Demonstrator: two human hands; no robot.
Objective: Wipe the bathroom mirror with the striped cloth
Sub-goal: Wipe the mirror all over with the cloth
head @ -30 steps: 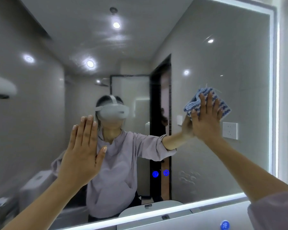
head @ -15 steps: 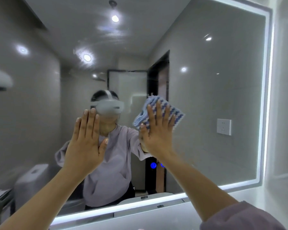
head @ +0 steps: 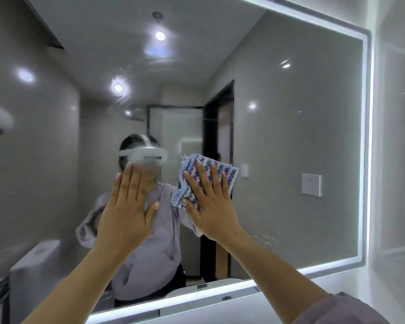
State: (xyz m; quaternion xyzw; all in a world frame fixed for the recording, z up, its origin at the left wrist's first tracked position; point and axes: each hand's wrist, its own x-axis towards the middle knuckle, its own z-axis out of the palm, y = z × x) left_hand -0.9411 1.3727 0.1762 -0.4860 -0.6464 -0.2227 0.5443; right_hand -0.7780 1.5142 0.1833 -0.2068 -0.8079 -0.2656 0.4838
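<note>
Head view shows the right hand (head: 211,206), fingers straight and spread, pressing the folded striped cloth (head: 230,177) flat on the mirror (head: 290,136) near its middle, with the left hand (head: 129,206) open-palmed at the glass just to its left.

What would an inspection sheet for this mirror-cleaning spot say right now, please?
Surface: mirror, lit border, faint smears near the top.
Job's things: striped cloth, folded, flat on the glass.
Clutter: nothing seen.
Grippers: left hand flat, fingers straight, at the glass, contact unclear; right hand fingers straight, pressing the cloth.
Cables: nothing seen.
Surroundings: tiled wall to the right; wall socket in the reflection.
</note>
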